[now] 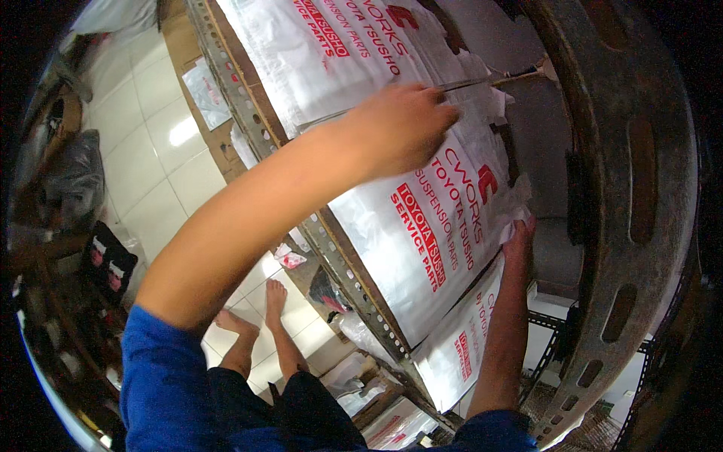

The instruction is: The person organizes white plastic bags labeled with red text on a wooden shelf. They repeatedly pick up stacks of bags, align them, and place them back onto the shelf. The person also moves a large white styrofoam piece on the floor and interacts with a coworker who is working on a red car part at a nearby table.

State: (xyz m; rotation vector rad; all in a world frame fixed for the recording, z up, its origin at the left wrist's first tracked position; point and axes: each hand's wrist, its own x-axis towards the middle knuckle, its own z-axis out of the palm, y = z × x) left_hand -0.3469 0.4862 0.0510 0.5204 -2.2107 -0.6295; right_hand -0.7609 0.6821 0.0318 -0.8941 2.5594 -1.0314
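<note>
White plastic bags (369, 256) with red print lie flat in an overlapping row on a shelf. My left arm reaches across them, and my left hand (418, 128) is closed just above the bags, slightly blurred. A thin dark rod or cord (497, 78) runs from beside its knuckles toward the right; whether the fingers grip it is hidden. At the right edge of the bags, my right hand (518, 239) pinches the edge of the printed bag in the middle. Another white bag (461, 339) lies nearer to me, partly behind my right forearm.
A perforated metal angle bar (331, 260) edges the shelf on the left. A large slotted metal upright (640, 181) curves along the right. Below are a tiled floor (151, 143), my bare feet (276, 297), a black printed cloth item (109, 260) and loose plastic bags (361, 335).
</note>
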